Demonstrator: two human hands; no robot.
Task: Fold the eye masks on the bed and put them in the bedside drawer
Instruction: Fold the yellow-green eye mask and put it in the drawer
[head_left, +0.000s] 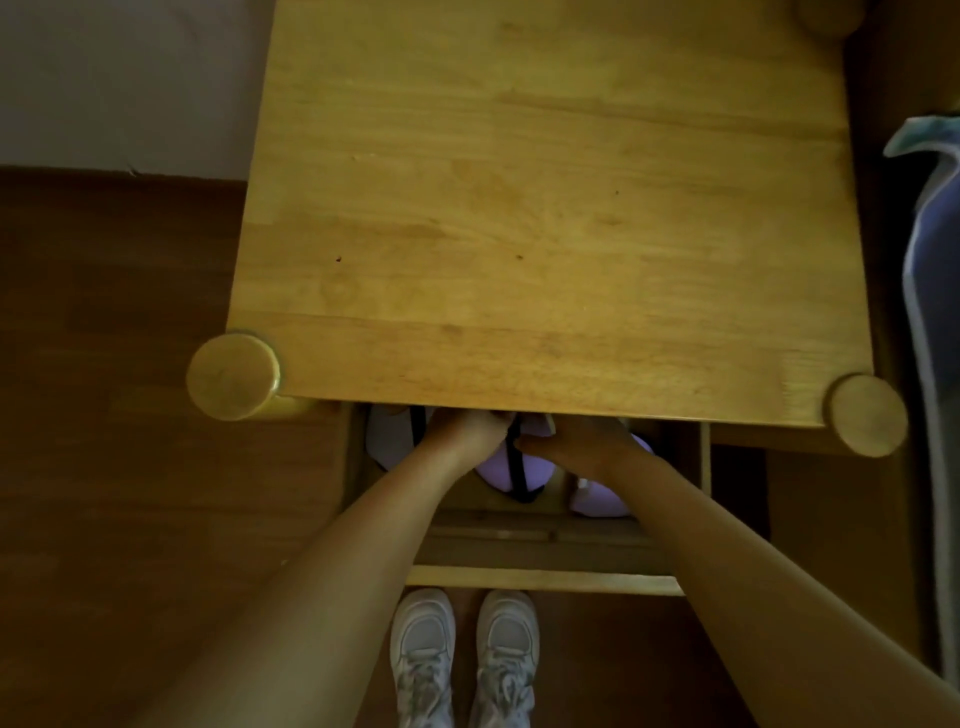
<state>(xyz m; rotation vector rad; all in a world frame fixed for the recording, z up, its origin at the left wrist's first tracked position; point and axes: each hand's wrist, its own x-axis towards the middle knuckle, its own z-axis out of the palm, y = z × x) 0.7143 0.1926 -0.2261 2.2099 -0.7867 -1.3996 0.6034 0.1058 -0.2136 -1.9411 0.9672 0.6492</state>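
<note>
The bedside table (545, 208) top hides your fingertips, so you work half blind: the black strap (518, 467) may catch when the drawer (545, 579) closes. The lilac eye mask (496, 470) lies inside, between your left hand (467, 428) and right hand (582, 439); their grip I cannot tell.

A single view is given — taken from the head, aimed almost straight down. The bedside table top (545, 208) is seen close below, filling the upper frame; the open drawer (545, 577), both forearms and the shoes (465, 660) are caught underneath.
</note>
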